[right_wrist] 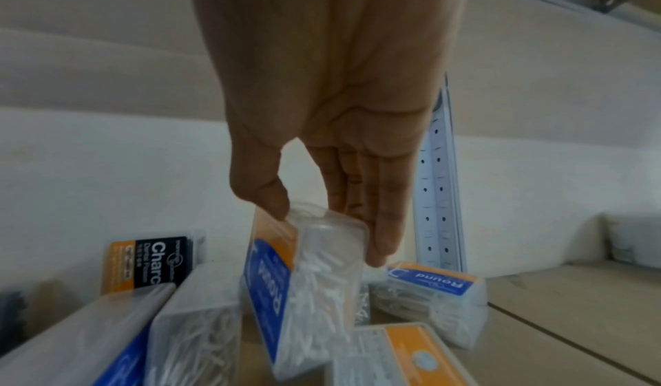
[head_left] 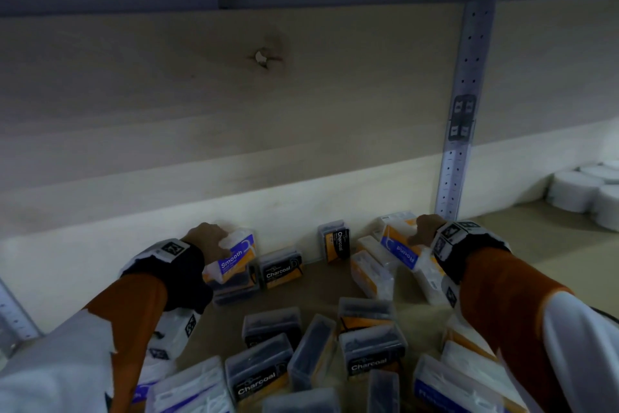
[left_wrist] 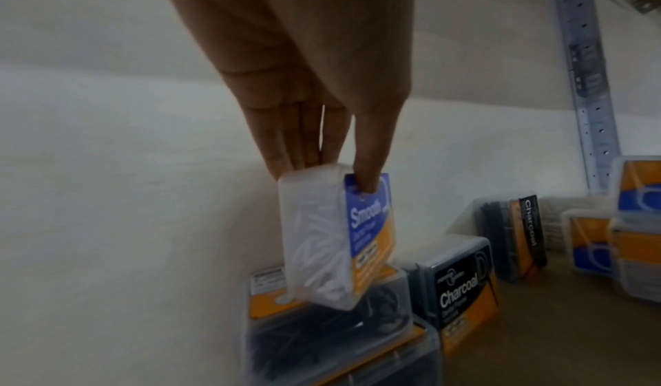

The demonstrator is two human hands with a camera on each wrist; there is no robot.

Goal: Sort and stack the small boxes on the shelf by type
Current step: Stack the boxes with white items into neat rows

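My left hand (head_left: 206, 235) (left_wrist: 322, 163) pinches a clear "Smooth" box (head_left: 234, 258) (left_wrist: 336, 236) with a blue and orange label, held just above a flat dark Charcoal box (left_wrist: 329, 330) by the back wall. My right hand (head_left: 423, 228) (right_wrist: 329, 217) grips a clear "Round" box (head_left: 400, 246) (right_wrist: 304, 287) of white picks by its top end, tilted over other white boxes (right_wrist: 193, 333). Another "Round" box (right_wrist: 432, 293) lies flat behind it. Several Charcoal boxes (head_left: 279, 268) (left_wrist: 461, 282) stand and lie between the hands.
More Charcoal boxes (head_left: 371, 352) and white boxes (head_left: 469, 389) are scattered across the front of the shelf board (head_left: 552, 245). A perforated metal upright (head_left: 460, 131) stands behind my right hand. White round containers (head_left: 582, 188) sit at the far right. A wooden back wall (head_left: 234, 111) closes the shelf.
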